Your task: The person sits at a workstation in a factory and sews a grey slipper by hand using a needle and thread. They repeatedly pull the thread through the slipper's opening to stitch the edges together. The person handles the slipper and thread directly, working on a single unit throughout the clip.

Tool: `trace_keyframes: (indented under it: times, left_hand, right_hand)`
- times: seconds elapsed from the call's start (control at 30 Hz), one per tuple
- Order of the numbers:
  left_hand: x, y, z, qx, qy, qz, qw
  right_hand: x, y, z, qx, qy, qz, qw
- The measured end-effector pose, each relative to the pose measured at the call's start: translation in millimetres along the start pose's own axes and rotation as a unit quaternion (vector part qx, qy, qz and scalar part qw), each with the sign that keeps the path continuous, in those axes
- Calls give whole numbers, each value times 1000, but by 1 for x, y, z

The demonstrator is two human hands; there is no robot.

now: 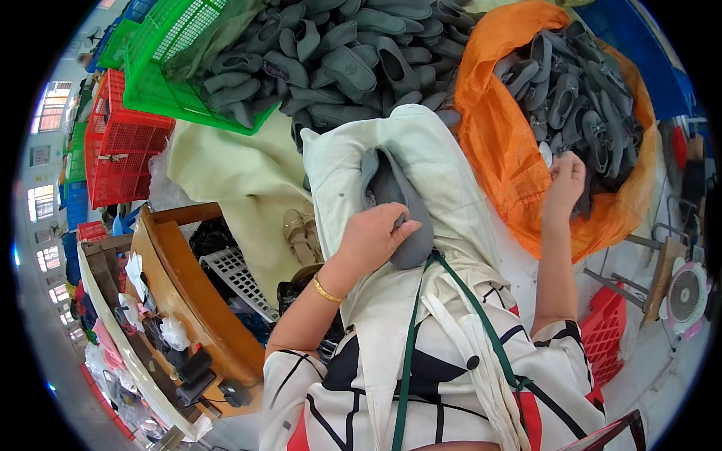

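On my lap a grey slip-on shoe (418, 214) lies on a thick white cloth pad (336, 161), its opening facing away from me. My left hand (372, 239) is closed on the shoe's near part, thumb and fingers pinched together. Out to the right, my right hand (565, 184) is raised at the near side of an orange woven sack (489, 124) full of grey shoes (594, 135). Its fingers are curled in; whether something small is between them I cannot make out. A small white thing shows just beyond those fingertips.
Beyond the pad rises a big heap of grey shoes (350, 71). At the left stand a green crate (154, 83), a red crate (124, 146) and a wooden table (184, 286) with clutter. Beige sandals (301, 233) lie left of the pad. A white fan (686, 289) is far right.
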State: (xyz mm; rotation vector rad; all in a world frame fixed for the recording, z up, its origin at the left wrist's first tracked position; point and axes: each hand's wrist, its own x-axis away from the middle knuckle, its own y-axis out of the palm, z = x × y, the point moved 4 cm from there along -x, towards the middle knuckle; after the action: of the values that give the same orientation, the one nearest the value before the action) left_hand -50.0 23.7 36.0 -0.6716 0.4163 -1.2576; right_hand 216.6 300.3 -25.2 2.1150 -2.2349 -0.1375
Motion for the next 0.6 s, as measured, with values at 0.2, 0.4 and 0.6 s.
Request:
trace_keyframes:
  times: [0.2,0.4,0.6]
  left_hand:
    - [4,15,-5,95,-85,-60,990]
    - [12,17,-14,164,-65,4,984]
    - [35,25,-36,362,-185,-20,914]
  right_hand:
    - [114,92,1,32,146,-412,899]
    - [168,134,-38,144,31,-540,828]
    - [174,132,-21,147,58,-512,844]
